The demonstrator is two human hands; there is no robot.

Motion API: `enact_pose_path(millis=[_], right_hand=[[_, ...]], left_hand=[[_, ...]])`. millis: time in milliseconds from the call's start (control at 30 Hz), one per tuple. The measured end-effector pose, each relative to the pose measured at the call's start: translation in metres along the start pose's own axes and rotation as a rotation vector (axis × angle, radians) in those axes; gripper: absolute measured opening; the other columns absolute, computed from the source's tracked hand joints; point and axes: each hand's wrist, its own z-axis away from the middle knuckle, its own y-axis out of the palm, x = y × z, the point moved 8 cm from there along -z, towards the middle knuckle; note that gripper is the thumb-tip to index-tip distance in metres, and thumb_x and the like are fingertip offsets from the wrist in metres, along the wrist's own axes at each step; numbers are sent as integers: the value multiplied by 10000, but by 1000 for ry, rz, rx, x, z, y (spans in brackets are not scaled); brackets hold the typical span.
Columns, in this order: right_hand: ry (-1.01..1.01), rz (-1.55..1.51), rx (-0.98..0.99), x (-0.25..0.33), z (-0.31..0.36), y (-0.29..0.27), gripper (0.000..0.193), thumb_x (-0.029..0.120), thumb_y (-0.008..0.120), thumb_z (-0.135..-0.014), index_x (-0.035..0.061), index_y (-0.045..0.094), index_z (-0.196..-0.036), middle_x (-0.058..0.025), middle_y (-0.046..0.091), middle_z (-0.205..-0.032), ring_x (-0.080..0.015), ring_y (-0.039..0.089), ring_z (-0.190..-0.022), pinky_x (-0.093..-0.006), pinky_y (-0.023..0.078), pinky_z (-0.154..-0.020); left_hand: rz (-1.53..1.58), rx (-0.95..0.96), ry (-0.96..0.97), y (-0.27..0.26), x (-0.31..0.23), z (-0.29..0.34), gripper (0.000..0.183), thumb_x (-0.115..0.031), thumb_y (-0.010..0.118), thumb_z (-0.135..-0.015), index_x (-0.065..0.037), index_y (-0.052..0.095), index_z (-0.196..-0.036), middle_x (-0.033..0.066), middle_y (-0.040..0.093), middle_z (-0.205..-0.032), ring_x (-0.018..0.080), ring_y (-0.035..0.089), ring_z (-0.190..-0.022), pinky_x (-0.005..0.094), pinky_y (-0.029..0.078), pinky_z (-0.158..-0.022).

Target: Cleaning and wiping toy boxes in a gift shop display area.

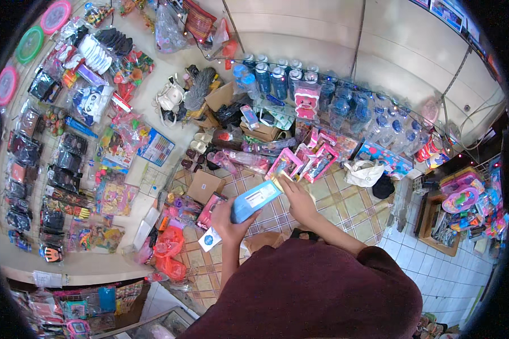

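My left hand (232,221) is closed around the lower end of a blue box (255,201) with a white label on its side. The box is tilted up to the right in front of my body. At its upper right end is my right hand (298,200), fingers bent over a pale yellow, cloth-like piece (278,179) that touches the box. Just below my left hand shows a white carton with a blue round mark (210,239); whether it rests on something is hidden. Pink doll boxes (318,164) stand on the floor beyond my hands.
Brown cardboard (205,186) and a red plastic bag (169,253) lie at the left. Blue bottles (279,83) line the back wall near a white bag (363,173). Packaged goods (62,175) hang on the left wall. A wooden crate (437,225) is at the right.
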Motion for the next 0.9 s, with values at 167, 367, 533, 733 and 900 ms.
enact_pose_path(millis=[167,367,533,733,900], right_hand=[[332,-580,461,-68,7,35,801,-19,515,-675,108,232,-1414,-162,319,-1418,-326,355,-1275,-350,317,-1031],[314,-1023,362,-55,-29,15,744,106,545,-780,74,183,-1429,-149,237,-1455,-247,223,-1345,-313,208,-1077],[585,-1110,432,-43,-30,24,765,348,571,-869,46,149,-1430,-179,230,-1444,-227,236,-1333,-316,213,-1071],[781,-1720,523,-53,4,77,614,465,541,-863,63,405,-1306,-133,492,-1258,-228,556,-1061,-344,496,-851],[656,-2027,598,-31,0,61,486,335,575,-876,54,455,-1254,-129,580,-1139,-241,601,-985,-365,506,-844]], left_hand=[[563,-228,-494,-10,56,15,649,-177,841,-564,30,523,-1090,111,578,-1017,210,561,-937,330,445,-831],[451,182,-251,14,33,14,668,-234,820,-539,-44,533,-1112,84,565,-1050,244,519,-1003,380,350,-945],[339,441,127,31,-33,0,631,-215,755,-521,-145,559,-1116,20,543,-1120,253,467,-1086,476,225,-1037],[140,508,370,38,-64,1,474,-283,693,-638,-215,593,-1096,-14,553,-1120,224,463,-1103,549,170,-1071],[106,512,403,33,-72,-7,440,-283,680,-663,-281,600,-1095,-24,514,-1221,269,433,-1137,651,98,-1036]])
